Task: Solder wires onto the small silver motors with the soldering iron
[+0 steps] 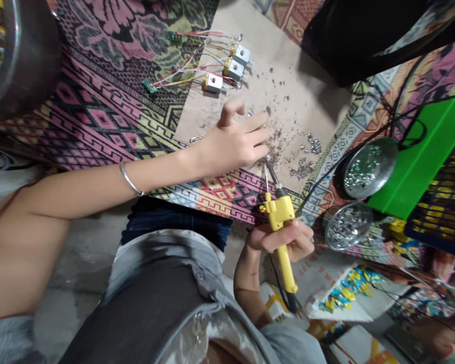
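My right hand [282, 238] is wrapped round the yellow handle of a soldering iron [282, 215], whose metal tip points up toward the cardboard sheet [307, 108]. Beside that tip are the fingertips of my left hand [238, 136], stretched over the cardboard; a small shiny piece lies at the tip, and whether the fingers hold it is too small to tell. Above my left hand sit several small white and yellow motors [213, 82] with red, white and yellow wires running to a green circuit board [149, 85].
Small metal parts [302, 168] lie on the cardboard's right. Two round metal dishes [370, 168] [349, 226] of small parts stand further right, near a green box [420, 151]. A metal bowl [26, 55] is at upper left. A black object [349, 40] stands at upper right, with cables below.
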Motion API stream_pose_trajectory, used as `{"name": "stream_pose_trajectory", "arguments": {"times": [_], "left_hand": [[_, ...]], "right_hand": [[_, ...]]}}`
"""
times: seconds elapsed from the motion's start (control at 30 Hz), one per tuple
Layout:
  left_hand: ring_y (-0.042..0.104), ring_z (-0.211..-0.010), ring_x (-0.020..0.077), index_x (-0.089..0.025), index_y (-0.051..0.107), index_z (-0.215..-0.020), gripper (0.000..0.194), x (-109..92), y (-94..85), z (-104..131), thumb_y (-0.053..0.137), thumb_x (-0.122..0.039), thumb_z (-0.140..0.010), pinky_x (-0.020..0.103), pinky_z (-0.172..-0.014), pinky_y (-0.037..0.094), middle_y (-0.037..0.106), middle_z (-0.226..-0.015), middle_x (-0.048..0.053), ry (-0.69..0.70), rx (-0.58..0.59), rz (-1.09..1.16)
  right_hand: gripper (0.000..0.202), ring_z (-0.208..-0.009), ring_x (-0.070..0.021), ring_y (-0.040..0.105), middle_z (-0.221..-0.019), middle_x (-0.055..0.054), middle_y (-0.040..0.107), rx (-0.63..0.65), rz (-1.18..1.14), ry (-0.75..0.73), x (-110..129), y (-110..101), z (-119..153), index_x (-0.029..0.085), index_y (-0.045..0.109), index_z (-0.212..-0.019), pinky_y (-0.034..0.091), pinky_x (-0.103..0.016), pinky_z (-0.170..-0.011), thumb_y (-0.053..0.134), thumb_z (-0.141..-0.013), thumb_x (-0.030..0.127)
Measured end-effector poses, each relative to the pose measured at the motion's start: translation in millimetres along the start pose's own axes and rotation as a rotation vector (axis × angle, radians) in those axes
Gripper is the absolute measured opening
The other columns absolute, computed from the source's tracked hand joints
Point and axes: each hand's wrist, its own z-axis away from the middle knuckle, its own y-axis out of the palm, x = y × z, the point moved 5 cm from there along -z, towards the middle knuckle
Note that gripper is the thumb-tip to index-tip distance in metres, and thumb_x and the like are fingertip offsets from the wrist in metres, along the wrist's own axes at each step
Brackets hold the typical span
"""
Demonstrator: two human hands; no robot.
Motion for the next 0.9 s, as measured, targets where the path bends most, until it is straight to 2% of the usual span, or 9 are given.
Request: {"name": "stream_pose_trajectory", "arguments": {"times": [0.17,0.27,0.37,0.53,0.7,0.9], "left_hand": [[0.068,-0.115,0.0268,-0.023,0.074,-0.095,0.039,-3.0,0.9,-0.2,0.041,-0.004,-0.105,0.056,-0.097,0.051,0.073,-0.102,0.005,0.028,0.058,-0.085],[0.068,-0.115,0.0278,-0.024,0.074,-0.099,0.034,-2.7,1.0,0.0,0.045,-0.007,-0.104,0.057,-0.097,0.051,0.073,-0.102,0.006,0.022,0.079,-0.089],[0.068,-0.115,0.0278,-0.023,0.073,-0.096,0.034,-3.1,0.3,0.1,0.046,-0.005,-0.104,0.056,-0.097,0.051,0.073,-0.103,0.006,0.030,0.071,-0.074],[0.069,-0.117,0.0264,-0.023,0.071,-0.091,0.036,-3.0,-1.5,-0.3,0.044,-0.004,-0.105,0.056,-0.102,0.051,0.071,-0.101,0.003,-0.002,0.049,-0.031],[0.067,-0.121,0.0266,-0.023,0.071,-0.091,0.037,-2.2,0.7,0.0,0.042,-0.004,-0.105,0.058,-0.108,0.049,0.070,-0.099,0.002,-0.008,0.048,-0.026],[0.067,-0.120,0.0281,-0.024,0.071,-0.093,0.023,0.3,4.0,0.7,0.055,-0.011,-0.104,0.062,-0.113,0.044,0.069,-0.097,0.001,0.000,0.009,-0.016]], "right_hand": [[0.015,-0.066,-0.0151,0.048,-0.075,0.003,0.042,0.008,-0.023,0.010,1.0,-0.5,-0.6,0.028,0.048,-0.086,0.041,-0.035,-0.064,0.052,-0.100,0.031],[0.016,-0.065,-0.0149,0.047,-0.074,0.004,0.042,0.005,-0.017,-0.001,0.0,-0.1,-1.0,0.028,0.047,-0.086,0.040,-0.034,-0.064,0.051,-0.100,0.032],[0.017,-0.063,-0.0144,0.046,-0.072,0.004,0.041,-0.013,-0.003,-0.028,-3.4,1.5,-0.4,0.027,0.045,-0.085,0.038,-0.034,-0.063,0.051,-0.100,0.035],[0.015,-0.062,-0.0136,0.042,-0.071,0.004,0.039,-0.134,-0.011,-0.096,-10.1,1.4,3.2,0.026,0.046,-0.088,0.032,-0.032,-0.061,0.047,-0.100,0.034],[0.014,-0.063,-0.0133,0.040,-0.071,0.004,0.035,-0.125,-0.049,-0.097,-11.1,2.3,2.3,0.026,0.046,-0.088,0.031,-0.032,-0.062,0.045,-0.100,0.031],[0.016,-0.061,-0.0150,0.038,-0.072,0.004,0.033,-0.152,0.028,-0.069,-6.2,4.4,-1.1,0.027,0.042,-0.085,0.033,-0.035,-0.063,0.041,-0.100,0.033]]}}
